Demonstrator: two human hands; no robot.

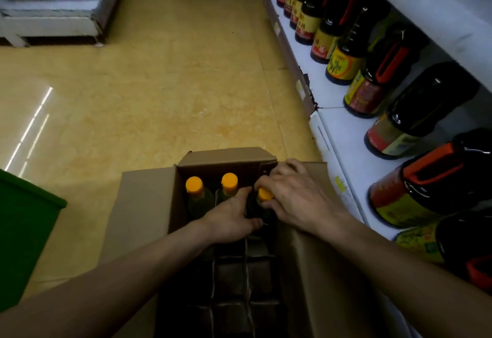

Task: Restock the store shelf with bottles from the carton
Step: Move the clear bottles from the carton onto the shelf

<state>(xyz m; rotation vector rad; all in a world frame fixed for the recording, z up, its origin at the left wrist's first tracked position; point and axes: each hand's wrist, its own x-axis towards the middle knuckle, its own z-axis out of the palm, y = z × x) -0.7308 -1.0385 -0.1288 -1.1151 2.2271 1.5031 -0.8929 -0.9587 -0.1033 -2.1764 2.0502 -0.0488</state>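
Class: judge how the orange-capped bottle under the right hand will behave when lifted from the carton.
The orange-capped bottle is probably rigid and fairly heavy: its neighbour looks liquid-filled. Narrow, it may tip once clear of the dividers.

Bare arms and hands showing
The left hand [229, 221] and right hand [296, 197] are showing bare, and both forearms are running uncovered to the near edge, the left one sitting in darker shade

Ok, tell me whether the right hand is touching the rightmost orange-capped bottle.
Touching: head view shows the right hand pinching the rightmost bottle at its orange cap.
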